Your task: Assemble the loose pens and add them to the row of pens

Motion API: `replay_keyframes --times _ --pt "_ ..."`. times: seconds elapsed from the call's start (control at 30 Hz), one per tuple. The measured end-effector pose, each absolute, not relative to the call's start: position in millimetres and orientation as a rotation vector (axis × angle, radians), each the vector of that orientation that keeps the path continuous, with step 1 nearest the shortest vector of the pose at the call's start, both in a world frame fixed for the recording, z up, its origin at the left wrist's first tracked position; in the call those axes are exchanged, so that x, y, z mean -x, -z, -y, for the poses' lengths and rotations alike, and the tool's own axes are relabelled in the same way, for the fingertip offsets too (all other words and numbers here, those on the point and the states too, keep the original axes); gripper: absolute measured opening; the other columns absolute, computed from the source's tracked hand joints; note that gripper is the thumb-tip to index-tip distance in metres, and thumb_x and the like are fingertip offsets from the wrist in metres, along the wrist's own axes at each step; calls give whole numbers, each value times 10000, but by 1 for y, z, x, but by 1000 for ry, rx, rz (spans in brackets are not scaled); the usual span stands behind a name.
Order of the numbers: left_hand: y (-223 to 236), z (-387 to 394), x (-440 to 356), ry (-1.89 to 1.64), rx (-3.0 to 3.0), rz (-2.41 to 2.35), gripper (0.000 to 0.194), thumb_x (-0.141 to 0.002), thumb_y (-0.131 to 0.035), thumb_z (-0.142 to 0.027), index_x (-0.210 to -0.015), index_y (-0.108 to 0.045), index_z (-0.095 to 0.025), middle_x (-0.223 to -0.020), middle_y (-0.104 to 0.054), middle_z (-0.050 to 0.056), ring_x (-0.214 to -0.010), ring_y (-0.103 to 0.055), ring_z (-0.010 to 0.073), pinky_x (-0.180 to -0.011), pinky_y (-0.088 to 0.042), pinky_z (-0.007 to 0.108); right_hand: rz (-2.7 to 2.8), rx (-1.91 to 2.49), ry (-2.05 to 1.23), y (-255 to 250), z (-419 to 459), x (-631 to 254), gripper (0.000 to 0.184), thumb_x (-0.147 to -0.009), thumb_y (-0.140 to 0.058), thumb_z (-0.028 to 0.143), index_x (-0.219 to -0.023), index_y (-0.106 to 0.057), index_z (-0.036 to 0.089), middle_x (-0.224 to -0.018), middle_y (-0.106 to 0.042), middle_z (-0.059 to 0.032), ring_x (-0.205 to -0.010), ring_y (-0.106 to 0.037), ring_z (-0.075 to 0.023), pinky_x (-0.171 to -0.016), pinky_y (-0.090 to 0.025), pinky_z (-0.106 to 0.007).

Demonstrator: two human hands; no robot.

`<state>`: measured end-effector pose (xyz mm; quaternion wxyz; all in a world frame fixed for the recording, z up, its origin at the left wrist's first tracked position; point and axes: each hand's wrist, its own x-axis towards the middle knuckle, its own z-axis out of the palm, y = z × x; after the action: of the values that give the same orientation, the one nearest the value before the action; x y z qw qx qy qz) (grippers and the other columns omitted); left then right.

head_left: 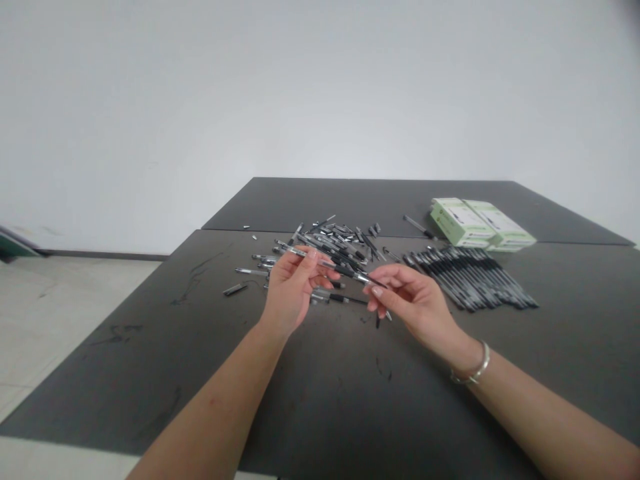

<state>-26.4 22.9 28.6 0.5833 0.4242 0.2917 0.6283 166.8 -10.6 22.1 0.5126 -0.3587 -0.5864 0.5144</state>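
Observation:
My left hand (294,283) is closed round the barrel of a clear and black pen (325,263), held level above the dark table (310,393). My right hand (413,300) pinches the same pen at its tip end, with a small dark piece showing below the fingers. Just behind both hands lies a loose heap of pen parts (333,241). A silver bangle sits on my right wrist.
A neat row of assembled black pens (470,277) lies to the right of the hands. Two green and white boxes (475,223) stand behind that row. A second table joins at the back, a white wall rises beyond, and pale floor shows at left.

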Motion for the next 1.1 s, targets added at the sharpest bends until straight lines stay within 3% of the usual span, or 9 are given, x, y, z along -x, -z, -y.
replay_keyframes --times 0.6,1.1 --pt "-27 -19 23 -1366 -1054 -674 207 -755 -714 -328 -787 -616 -149 -772 -679 25 -598 -661 130 -492 -518 205 1451 951 -1198 -20 13 -161 233 -815 -677 338 -973 -615 178 -616 -690 -12 -531 -638 -129 -487 -500 -236" --pt "-20 -19 22 -1352 -1045 -668 180 -757 -718 -291 -788 -629 -138 -759 -689 30 -601 -663 130 -531 -526 214 1281 915 -1352 -17 9 -159 239 -768 -724 314 -910 -602 165 -728 -715 -35 -581 -685 -141 -506 -520 -227"
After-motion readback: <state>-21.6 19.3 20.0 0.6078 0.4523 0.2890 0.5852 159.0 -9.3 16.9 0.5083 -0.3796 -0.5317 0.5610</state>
